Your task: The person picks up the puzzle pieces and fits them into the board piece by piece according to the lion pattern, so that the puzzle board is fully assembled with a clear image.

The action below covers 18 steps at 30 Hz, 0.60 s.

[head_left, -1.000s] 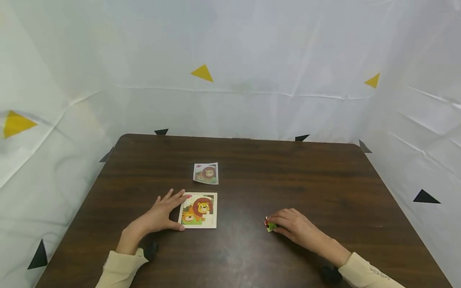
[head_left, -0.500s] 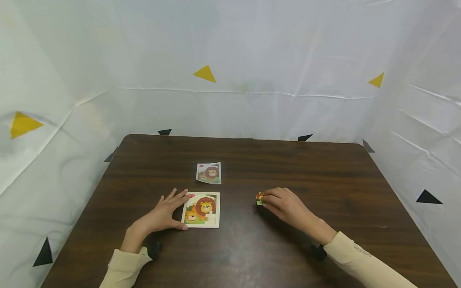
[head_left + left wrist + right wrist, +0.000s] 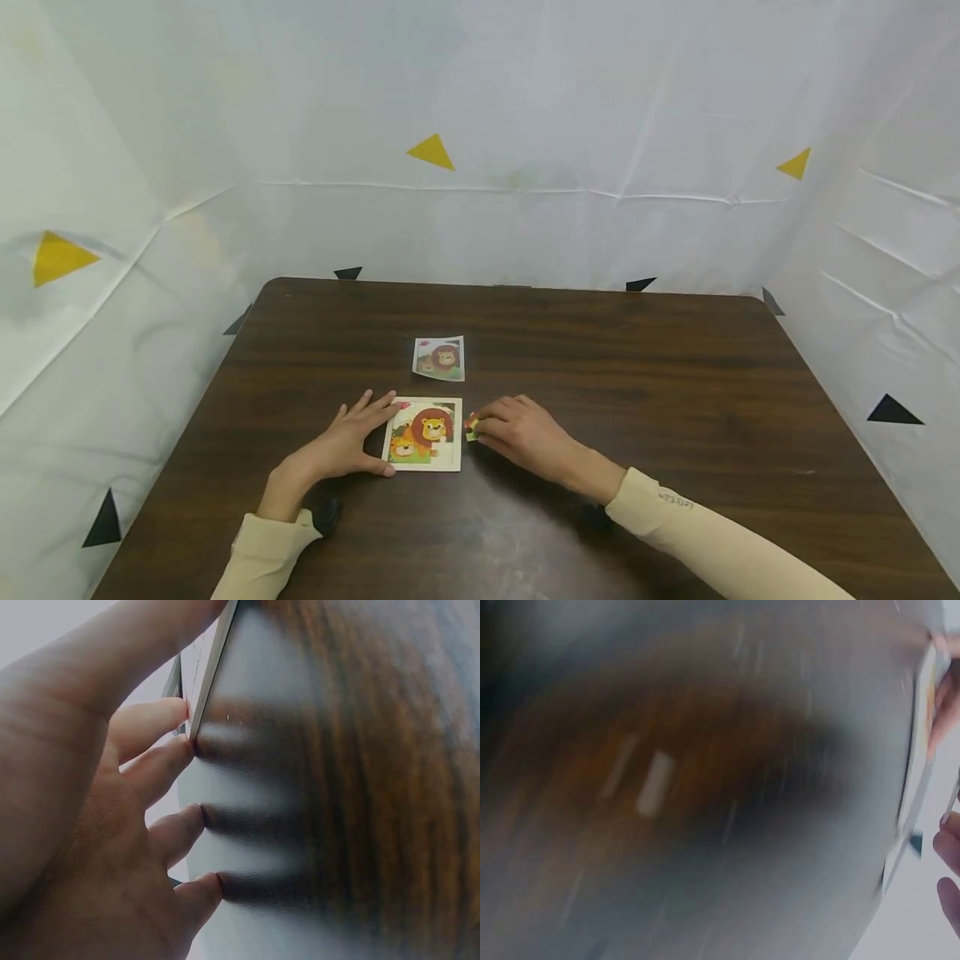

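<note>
A square lion puzzle (image 3: pixel 422 434) in a pale frame lies on the table, with a bare patch at its lower right. My left hand (image 3: pixel 333 446) is spread along the puzzle's left side, thumb at the near corner and fingers at the far one. In the left wrist view those fingertips (image 3: pixel 189 825) touch the tabletop and frame edge. Just right of the frame, my right hand (image 3: pixel 528 437) pinches a small colourful puzzle piece (image 3: pixel 471 427). The right wrist view is blurred; it shows only a few right fingertips (image 3: pixel 949 851) at its edge.
Behind the puzzle lies a printed lion picture card (image 3: pixel 439 359), its near-left corner slightly curled. The dark wooden table (image 3: pixel 637 358) is bordered at the back and sides by white sheeting (image 3: pixel 525 100) with yellow and black triangles.
My right hand has lifted the puzzle piece from the table on the right and carried it left, up to the puzzle's frame. The left hand has stayed at the frame.
</note>
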### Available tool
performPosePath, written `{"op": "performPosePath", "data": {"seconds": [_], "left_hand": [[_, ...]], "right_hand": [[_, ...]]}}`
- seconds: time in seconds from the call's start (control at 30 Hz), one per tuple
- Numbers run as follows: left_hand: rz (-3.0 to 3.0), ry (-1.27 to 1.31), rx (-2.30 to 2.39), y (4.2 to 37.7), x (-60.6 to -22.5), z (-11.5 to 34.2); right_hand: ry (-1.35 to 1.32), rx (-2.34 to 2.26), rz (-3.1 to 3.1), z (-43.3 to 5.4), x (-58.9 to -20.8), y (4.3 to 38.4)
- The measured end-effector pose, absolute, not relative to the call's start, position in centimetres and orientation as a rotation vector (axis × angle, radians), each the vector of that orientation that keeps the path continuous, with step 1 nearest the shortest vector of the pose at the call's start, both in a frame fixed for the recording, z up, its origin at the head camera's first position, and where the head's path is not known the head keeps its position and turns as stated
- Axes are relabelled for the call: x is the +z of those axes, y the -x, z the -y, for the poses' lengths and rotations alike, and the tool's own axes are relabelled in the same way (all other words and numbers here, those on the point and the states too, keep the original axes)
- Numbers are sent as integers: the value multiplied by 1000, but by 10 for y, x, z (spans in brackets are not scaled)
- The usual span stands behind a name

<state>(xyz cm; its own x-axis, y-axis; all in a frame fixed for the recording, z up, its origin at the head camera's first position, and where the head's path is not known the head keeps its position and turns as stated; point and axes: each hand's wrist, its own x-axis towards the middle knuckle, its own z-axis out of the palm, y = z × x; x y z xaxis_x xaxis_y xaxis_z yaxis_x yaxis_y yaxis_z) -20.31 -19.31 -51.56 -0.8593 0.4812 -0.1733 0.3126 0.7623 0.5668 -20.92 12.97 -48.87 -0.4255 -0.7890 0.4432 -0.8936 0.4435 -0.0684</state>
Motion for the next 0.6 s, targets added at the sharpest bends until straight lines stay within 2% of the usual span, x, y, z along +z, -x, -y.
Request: {"op": "performPosePath", "data": {"seconds": [0.27,0.6], "left_hand": [[-2650,-617,783,203,-518,194],[-2665,-658,788,201,-513,191]], "right_hand": [[-1539,165,2384,-94,-492,199],[-1532,25,2424,-88,-500,195]]}}
